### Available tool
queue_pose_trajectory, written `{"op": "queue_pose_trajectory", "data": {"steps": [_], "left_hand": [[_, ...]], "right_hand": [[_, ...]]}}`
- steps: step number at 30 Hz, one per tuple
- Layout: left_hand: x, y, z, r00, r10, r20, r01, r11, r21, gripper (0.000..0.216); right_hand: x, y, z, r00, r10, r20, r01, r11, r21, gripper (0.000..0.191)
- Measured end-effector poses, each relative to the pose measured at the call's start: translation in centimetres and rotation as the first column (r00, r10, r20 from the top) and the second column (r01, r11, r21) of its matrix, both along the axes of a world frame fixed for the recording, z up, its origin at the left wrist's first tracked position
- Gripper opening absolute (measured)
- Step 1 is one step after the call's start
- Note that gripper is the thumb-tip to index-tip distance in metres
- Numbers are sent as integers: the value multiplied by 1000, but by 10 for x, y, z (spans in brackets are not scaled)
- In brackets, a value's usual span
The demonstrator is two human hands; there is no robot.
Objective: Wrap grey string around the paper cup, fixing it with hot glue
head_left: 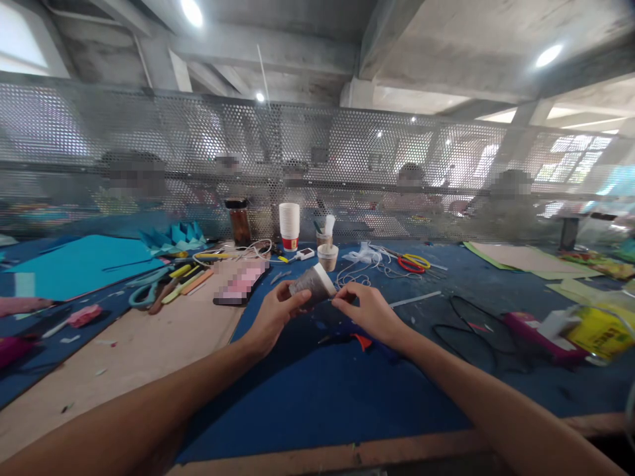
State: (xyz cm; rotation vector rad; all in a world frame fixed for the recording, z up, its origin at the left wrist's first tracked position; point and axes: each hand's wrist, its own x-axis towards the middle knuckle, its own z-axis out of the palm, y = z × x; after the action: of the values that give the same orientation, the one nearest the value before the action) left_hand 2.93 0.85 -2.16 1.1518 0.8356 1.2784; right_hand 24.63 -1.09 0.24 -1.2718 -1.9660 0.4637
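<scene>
Grey cup (314, 281), contents hidden, tilts within the gripping left hand (274, 316), right hand (370, 307) pinched closed beside it.

Left hand (280, 305): grips 1 tapered grey cup with a white right end (311, 289), tilted above the blue mat (297, 410).
Right hand (367, 308): fingertips drawn together just beside the cup's white end; any held item too small to confirm.
Far side: 1 tall stack of white paper cups with a red band (290, 225), upright; 1 black-lidded brown jar (240, 226) to its left.
Right of centre: 1 pair of scissors with red and yellow handles (413, 265), near tangled white cord (366, 255).
</scene>
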Motion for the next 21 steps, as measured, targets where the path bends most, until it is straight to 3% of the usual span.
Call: {"op": "queue_pose_trajectory", "data": {"steps": [21], "left_hand": [[-2,-1,-3,981,-142,130,151,986,-69,40]], "right_hand": [[0,0,0,998,-59,-30,57,996,-61,15]]}}
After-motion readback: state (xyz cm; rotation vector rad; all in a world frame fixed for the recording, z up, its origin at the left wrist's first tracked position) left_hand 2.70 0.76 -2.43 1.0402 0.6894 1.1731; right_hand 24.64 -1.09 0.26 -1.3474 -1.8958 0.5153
